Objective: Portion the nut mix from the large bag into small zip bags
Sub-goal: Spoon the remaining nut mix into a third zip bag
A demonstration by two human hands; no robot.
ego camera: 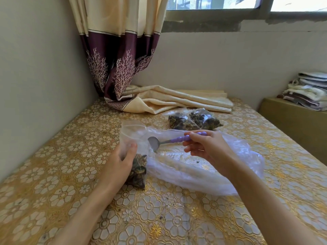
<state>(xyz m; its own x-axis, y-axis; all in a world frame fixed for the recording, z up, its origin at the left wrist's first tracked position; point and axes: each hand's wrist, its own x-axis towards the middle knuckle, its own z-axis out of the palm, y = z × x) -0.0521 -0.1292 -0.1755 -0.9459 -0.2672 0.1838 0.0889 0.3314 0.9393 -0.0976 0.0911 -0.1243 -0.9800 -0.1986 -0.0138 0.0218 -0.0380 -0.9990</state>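
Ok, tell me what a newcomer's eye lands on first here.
The two hands at the centre: the left hand holds a small zip bag upright, partly filled with nut mix, while the right hand pinches a purple-handled spoon whose bowl looks empty. Under the right hand the large bag lies flattened and nearly empty on the floral gold tablecloth. Behind them, two filled small bags lie side by side.
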